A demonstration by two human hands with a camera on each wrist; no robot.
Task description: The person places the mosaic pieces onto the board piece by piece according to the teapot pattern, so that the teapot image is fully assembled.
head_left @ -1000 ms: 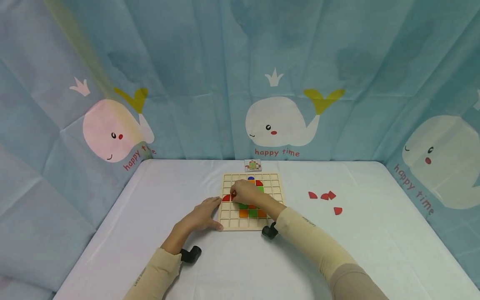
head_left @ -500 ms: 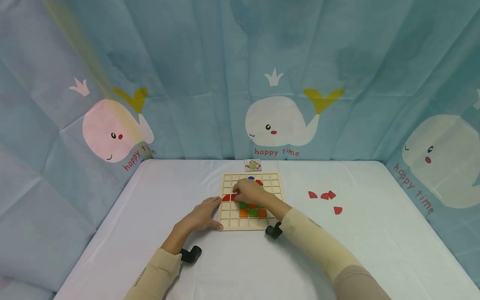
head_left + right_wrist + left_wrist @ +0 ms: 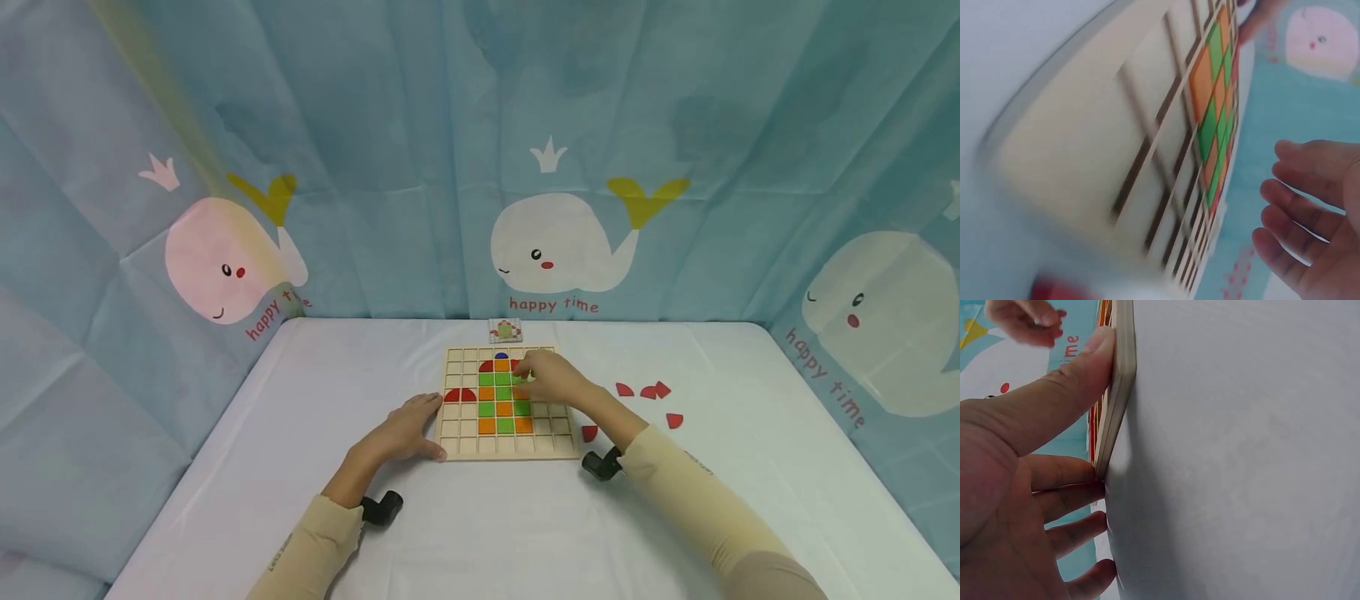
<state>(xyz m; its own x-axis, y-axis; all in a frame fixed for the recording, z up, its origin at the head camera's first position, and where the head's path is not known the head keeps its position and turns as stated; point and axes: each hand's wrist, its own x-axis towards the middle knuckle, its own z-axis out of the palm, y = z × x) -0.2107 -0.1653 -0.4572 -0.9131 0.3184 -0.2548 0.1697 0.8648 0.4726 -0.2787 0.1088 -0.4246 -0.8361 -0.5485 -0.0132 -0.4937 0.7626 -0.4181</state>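
Note:
A wooden grid board (image 3: 465, 447) lies on the table with green tiles (image 3: 506, 425) and orange tiles (image 3: 487, 426) stacked in a tower pattern. Two red quarter-round pieces (image 3: 461, 396) sit side by side in cells at its left, and a blue piece (image 3: 502, 356) tops the tower. My left hand (image 3: 405, 431) rests at the board's left front corner; its thumb (image 3: 1082, 369) touches the front edge and the fingers spread along the left side. Over the board's right part, my right hand (image 3: 553, 377) is raised with loosely bent fingers (image 3: 1294, 206) and nothing between them.
Several loose red quarter-round pieces (image 3: 625, 390) lie on the white table to the right; one red piece (image 3: 589, 433) is beside the board's right edge. A small pattern card (image 3: 506, 331) lies behind the board. A whale-printed curtain (image 3: 375, 250) hangs beyond.
My right hand has left the red pieces at the board's left and moved right, uncovering the tower of tiles. My left hand has stayed at the corner.

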